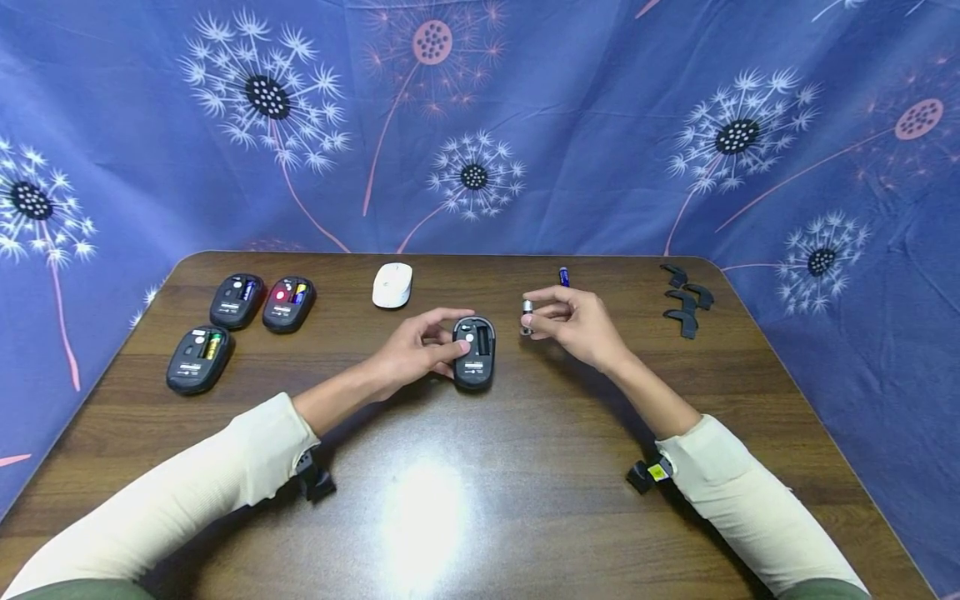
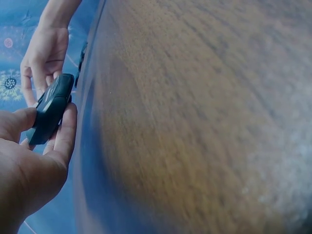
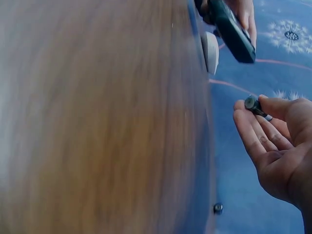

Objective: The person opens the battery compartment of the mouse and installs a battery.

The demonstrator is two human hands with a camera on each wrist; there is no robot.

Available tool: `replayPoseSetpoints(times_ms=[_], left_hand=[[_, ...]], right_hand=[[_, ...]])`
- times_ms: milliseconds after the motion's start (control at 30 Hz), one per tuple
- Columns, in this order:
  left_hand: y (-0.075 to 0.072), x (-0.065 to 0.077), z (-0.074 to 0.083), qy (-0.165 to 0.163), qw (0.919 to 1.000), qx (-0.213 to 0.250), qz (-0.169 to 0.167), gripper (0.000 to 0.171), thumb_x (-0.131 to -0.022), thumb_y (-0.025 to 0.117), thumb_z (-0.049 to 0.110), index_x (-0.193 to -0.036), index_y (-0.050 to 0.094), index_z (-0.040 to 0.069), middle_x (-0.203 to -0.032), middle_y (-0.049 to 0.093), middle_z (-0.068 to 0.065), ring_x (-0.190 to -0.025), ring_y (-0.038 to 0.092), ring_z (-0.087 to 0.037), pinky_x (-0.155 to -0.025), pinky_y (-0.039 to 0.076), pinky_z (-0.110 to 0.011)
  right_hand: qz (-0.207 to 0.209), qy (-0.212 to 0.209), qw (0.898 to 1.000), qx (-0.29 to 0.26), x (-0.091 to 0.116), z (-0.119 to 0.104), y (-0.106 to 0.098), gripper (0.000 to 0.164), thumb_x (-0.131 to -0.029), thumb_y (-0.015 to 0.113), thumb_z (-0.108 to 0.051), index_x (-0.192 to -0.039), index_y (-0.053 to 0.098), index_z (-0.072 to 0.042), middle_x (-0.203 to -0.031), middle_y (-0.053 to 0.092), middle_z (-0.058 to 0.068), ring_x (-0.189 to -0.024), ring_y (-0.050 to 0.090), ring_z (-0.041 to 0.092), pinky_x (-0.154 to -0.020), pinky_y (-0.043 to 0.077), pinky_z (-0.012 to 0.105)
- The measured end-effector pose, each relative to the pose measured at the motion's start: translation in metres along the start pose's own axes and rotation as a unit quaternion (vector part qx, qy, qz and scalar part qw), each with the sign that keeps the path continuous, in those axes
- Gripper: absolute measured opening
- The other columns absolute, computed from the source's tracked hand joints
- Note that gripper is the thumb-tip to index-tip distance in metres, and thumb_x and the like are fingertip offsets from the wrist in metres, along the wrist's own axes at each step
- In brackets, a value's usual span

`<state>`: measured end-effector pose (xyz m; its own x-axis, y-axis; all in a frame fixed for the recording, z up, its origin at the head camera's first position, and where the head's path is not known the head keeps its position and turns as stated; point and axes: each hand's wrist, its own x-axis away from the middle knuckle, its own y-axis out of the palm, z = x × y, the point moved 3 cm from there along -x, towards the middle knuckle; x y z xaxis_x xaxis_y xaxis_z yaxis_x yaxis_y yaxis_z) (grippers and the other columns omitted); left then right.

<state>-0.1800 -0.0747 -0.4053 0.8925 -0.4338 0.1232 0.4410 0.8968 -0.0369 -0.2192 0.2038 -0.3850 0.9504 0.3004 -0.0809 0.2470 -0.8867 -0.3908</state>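
Note:
My left hand (image 1: 411,352) holds a black computer mouse (image 1: 475,375) with its underside facing up, thumb on top and fingers beneath. The battery slot in the mouse shows dark and bare. To its right, my right hand (image 1: 583,327) pinches a small battery (image 1: 527,308) between thumb and fingertips. In the right wrist view the battery (image 3: 252,103) shows its round end, apart from the mouse (image 3: 233,34). From the left wrist view, the mouse (image 2: 51,109) is gripped by its sides, with the right hand (image 2: 45,53) behind it.
Three upturned black mice (image 1: 198,360) with batteries in their slots stand at the left. A white mouse (image 1: 392,285) sits at the back. One blue battery (image 1: 564,276) stands behind my right hand. Several black cover pieces (image 1: 682,315) lie at the right of the wooden table (image 1: 540,517).

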Motion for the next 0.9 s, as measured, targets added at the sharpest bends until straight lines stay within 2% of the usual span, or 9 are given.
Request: replayPoseSetpoints(times_ms=[233, 400, 500, 667, 900], left_hand=[[0.001, -0.001, 0.001, -0.007, 1.0000, -0.001, 0.003, 0.063, -0.109, 0.072, 0.003, -0.168, 0.052, 0.010, -0.126, 0.076, -0.028, -0.092, 0.079, -0.018, -0.081, 0.073, -0.033], [0.001, -0.003, 0.000, -0.012, 0.9999, 0.001, 0.006, 0.062, -0.108, 0.073, 0.003, -0.167, 0.054, 0.011, -0.127, 0.077, -0.029, -0.091, 0.079, -0.018, -0.081, 0.073, -0.033], [0.002, -0.004, 0.000, -0.016, 0.9998, 0.003, 0.006, 0.061, -0.109, 0.073, 0.003, -0.166, 0.056, 0.013, -0.127, 0.077, -0.028, -0.091, 0.079, -0.018, -0.080, 0.072, -0.032], [0.003, -0.005, 0.000, -0.023, 0.9997, 0.005, 0.007, 0.059, -0.109, 0.073, 0.005, -0.165, 0.057, 0.014, -0.123, 0.078, -0.025, -0.091, 0.078, -0.018, -0.081, 0.072, -0.033], [0.005, -0.005, 0.000, -0.018, 0.9997, 0.010, 0.010, 0.059, -0.108, 0.074, 0.004, -0.164, 0.057, 0.013, -0.123, 0.077, -0.023, -0.093, 0.078, -0.018, -0.083, 0.073, -0.033]], right_hand=[[-0.014, -0.027, 1.000, 0.000, 0.001, -0.011, 0.016, 0.042, -0.101, 0.085, -0.005, -0.139, 0.072, 0.008, -0.115, 0.084, 0.027, -0.091, 0.085, 0.045, -0.084, 0.073, 0.051], [-0.015, -0.045, 0.999, -0.013, 0.002, -0.020, 0.026, 0.039, -0.100, 0.085, -0.004, -0.136, 0.074, 0.007, -0.114, 0.084, 0.027, -0.090, 0.083, 0.049, -0.080, 0.074, 0.039], [-0.012, -0.057, 0.998, -0.018, 0.002, -0.025, 0.032, 0.036, -0.100, 0.085, -0.003, -0.133, 0.076, 0.006, -0.113, 0.084, 0.027, -0.087, 0.083, 0.041, -0.079, 0.073, 0.036], [-0.002, -0.065, 0.998, -0.016, 0.002, -0.028, 0.042, 0.033, -0.097, 0.089, -0.004, -0.128, 0.078, 0.004, -0.112, 0.084, 0.025, -0.083, 0.080, 0.017, -0.079, 0.073, 0.035], [0.015, -0.084, 0.995, 0.043, 0.004, -0.030, 0.047, 0.027, -0.092, 0.095, -0.011, -0.117, 0.085, -0.004, -0.104, 0.084, 0.016, -0.089, 0.076, 0.017, -0.080, 0.066, 0.022]])
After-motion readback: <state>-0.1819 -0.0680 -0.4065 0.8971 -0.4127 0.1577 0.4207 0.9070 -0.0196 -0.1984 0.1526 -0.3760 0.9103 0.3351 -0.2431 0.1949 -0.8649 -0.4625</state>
